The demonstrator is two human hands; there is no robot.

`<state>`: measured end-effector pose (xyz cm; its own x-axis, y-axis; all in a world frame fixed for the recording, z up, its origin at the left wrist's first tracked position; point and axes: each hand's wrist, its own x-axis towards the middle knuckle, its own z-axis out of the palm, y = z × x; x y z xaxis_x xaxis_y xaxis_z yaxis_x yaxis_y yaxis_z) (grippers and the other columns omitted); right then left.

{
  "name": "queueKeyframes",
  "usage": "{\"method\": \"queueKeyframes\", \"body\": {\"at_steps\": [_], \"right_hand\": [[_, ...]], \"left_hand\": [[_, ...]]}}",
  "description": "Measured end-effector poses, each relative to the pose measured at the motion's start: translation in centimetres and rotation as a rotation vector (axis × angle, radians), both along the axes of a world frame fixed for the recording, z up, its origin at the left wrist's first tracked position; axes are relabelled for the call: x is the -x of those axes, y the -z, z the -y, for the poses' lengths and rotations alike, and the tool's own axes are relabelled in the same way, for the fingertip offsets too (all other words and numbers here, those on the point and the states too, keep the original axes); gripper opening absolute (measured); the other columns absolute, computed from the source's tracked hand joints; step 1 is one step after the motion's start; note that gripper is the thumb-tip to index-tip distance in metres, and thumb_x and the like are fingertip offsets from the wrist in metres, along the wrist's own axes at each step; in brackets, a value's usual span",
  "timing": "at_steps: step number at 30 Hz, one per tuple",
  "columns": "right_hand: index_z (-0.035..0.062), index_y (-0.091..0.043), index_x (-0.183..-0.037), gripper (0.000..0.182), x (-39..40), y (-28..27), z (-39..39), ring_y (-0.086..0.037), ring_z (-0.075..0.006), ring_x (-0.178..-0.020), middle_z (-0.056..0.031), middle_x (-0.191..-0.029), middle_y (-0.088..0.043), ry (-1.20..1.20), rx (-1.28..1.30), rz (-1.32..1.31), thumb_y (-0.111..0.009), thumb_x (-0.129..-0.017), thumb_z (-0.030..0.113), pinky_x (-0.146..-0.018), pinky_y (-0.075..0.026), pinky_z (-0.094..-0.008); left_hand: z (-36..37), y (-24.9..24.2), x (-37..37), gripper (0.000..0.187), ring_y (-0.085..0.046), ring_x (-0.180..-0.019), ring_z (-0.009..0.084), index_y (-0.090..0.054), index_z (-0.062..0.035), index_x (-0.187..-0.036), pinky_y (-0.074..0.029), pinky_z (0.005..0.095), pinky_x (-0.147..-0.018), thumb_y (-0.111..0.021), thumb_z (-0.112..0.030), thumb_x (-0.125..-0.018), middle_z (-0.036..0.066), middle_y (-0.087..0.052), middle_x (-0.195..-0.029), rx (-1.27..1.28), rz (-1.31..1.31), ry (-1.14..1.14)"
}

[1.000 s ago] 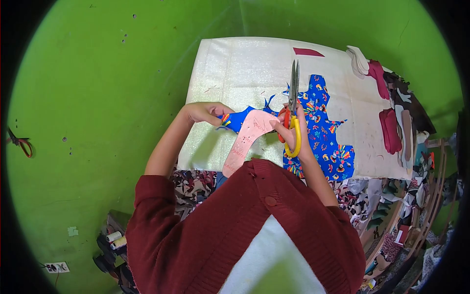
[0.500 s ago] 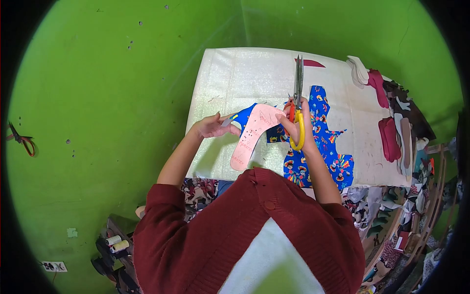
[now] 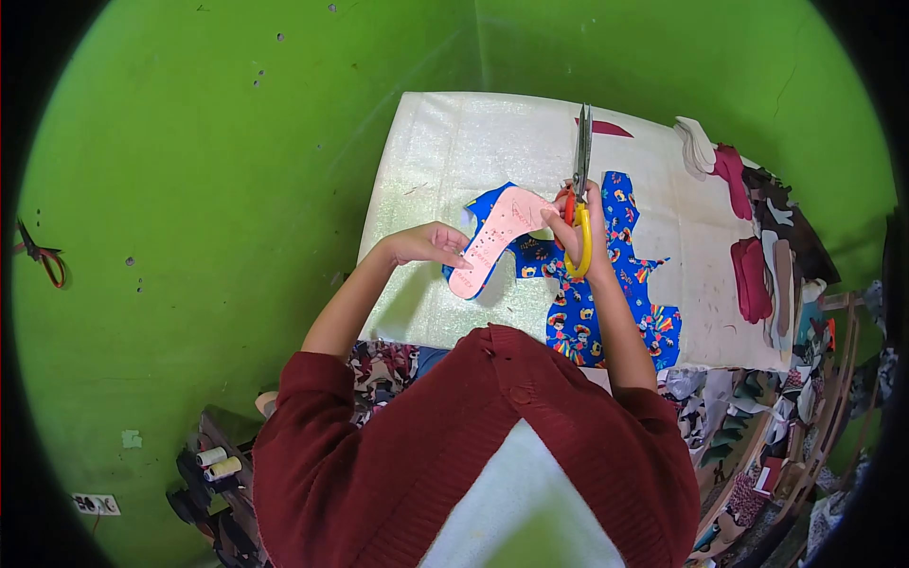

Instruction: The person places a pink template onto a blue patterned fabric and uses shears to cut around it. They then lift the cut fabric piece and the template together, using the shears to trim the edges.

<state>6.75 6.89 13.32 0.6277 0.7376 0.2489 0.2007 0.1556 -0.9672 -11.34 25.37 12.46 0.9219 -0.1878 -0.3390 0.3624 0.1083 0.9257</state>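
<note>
A pink curved template with handwriting and small dots on it is held above the table. Behind it, a cut piece of blue patterned fabric shows along the upper left edge. My left hand is closed on the lower left end of both, thumb on top. At the upper right end, my right hand pinches the template while also carrying scissors with red and yellow handles, blades pointing away and nearly closed. A larger sheet of blue printed fabric lies beneath and beside my right hand.
The table has a pale, shiny cover. A dark red scrap lies near the back edge. Stacks of cut pieces line the right side, and a cluttered rack stands beyond. Another pair of scissors hangs on the green wall.
My left hand has moved from loosely open near the fabric to gripping the template's lower end. The fabric now lies along the template's back, and that lower end is raised.
</note>
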Motion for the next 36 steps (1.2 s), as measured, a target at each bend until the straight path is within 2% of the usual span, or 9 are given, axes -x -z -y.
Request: {"method": "queueKeyframes", "body": {"at_steps": [5,15,18,20,25,27,29,33,36], "right_hand": [[0.0008,-0.033,-0.105,0.045,0.0,-0.1,0.1,-0.046,-0.0067,-0.065,-0.0032,-0.075,-0.047,-0.014,0.017,-0.025,-0.061,-0.070,0.004,-0.059,-0.040,-0.0188],[0.0014,-0.033,-0.106,0.044,0.0,0.4,0.0,-0.046,-0.0067,-0.066,-0.0031,-0.075,-0.047,0.001,-0.006,0.021,-0.060,-0.071,0.002,-0.062,-0.040,-0.0189],[0.0019,-0.033,-0.106,0.043,0.1,0.3,0.1,-0.047,-0.0068,-0.066,-0.0028,-0.075,-0.047,0.033,-0.041,0.042,-0.059,-0.072,0.002,-0.062,-0.040,-0.0192],[0.0021,-0.033,-0.106,0.042,0.1,0.7,-0.1,-0.047,-0.0069,-0.066,-0.0028,-0.075,-0.047,0.054,-0.093,0.025,-0.059,-0.072,0.002,-0.062,-0.040,-0.0193],[0.0029,-0.034,-0.104,0.039,0.6,1.1,-0.8,-0.047,-0.0069,-0.066,-0.0022,-0.075,-0.047,0.132,-0.183,-0.042,-0.057,-0.073,0.001,-0.059,-0.041,-0.0190],[0.0032,-0.034,-0.104,0.038,0.9,0.9,-1.1,-0.047,-0.0066,-0.066,-0.0017,-0.074,-0.047,0.151,-0.201,-0.034,-0.057,-0.073,0.000,-0.059,-0.040,-0.0189],[0.0033,-0.034,-0.103,0.038,1.5,0.1,-1.2,-0.047,-0.0064,-0.066,-0.0015,-0.074,-0.047,0.175,-0.236,-0.167,-0.057,-0.073,-0.001,-0.059,-0.041,-0.0189],[0.0032,-0.034,-0.104,0.040,1.9,0.5,-1.8,-0.047,-0.0066,-0.066,-0.0016,-0.075,-0.047,0.306,-0.251,-0.153,-0.058,-0.072,0.000,-0.059,-0.041,-0.0196],[0.0024,-0.032,-0.105,0.041,2.2,0.6,-2.0,-0.046,-0.0068,-0.066,-0.0023,-0.076,-0.045,0.348,-0.265,-0.180,-0.058,-0.072,0.000,-0.059,-0.041,-0.0191]], "left_hand": [[0.0,0.1,0.2,0.025,-0.057,-0.076,0.0082,-0.057,0.0038,-0.096,-0.044,0.0205,-0.070,-0.062,-0.006,-0.073,0.007,-0.061,-0.089,-0.101,-0.058,0.010],[-0.4,-0.9,0.8,0.030,-0.056,-0.079,0.0065,-0.054,0.0012,-0.099,-0.043,0.0192,-0.072,-0.063,-0.009,-0.072,0.003,-0.059,-0.092,-0.080,-0.033,0.057],[-1.5,0.9,2.0,0.040,-0.055,-0.088,0.0115,-0.051,0.0029,-0.103,-0.044,0.0228,-0.074,-0.063,-0.021,-0.073,0.008,-0.057,-0.096,0.158,0.084,-0.033],[-2.1,2.4,3.1,0.057,-0.054,-0.095,0.0201,-0.049,0.0041,-0.105,-0.042,0.0309,-0.083,-0.055,-0.044,-0.074,0.014,-0.055,-0.103,0.432,0.120,-0.231],[-0.8,4.6,2.8,0.075,-0.041,-0.111,0.0338,-0.040,0.0017,-0.119,-0.029,0.0447,-0.095,-0.035,-0.060,-0.076,0.020,-0.042,-0.120,0.986,0.405,-0.185],[0.9,2.3,1.9,0.079,-0.033,-0.117,0.0345,-0.033,0.0002,-0.123,-0.021,0.0495,-0.098,-0.034,-0.062,-0.074,0.021,-0.034,-0.126,0.976,0.389,-0.542],[2.3,0.8,0.7,0.081,-0.026,-0.122,0.0344,-0.027,-0.0012,-0.127,-0.013,0.0554,-0.098,-0.034,-0.062,-0.073,0.020,-0.026,-0.131,1.017,0.445,-0.420],[4.2,0.6,-0.8,0.069,-0.022,-0.123,0.0336,-0.031,-0.0076,-0.127,-0.004,0.0592,-0.098,-0.039,-0.050,-0.073,0.016,-0.023,-0.134,1.062,0.582,-0.567],[5.2,-0.2,-1.8,0.053,-0.024,-0.124,0.0275,-0.034,-0.0059,-0.124,-0.008,0.0484,-0.103,-0.043,-0.018,-0.073,0.014,-0.031,-0.131,1.163,0.677,-0.658]]}}
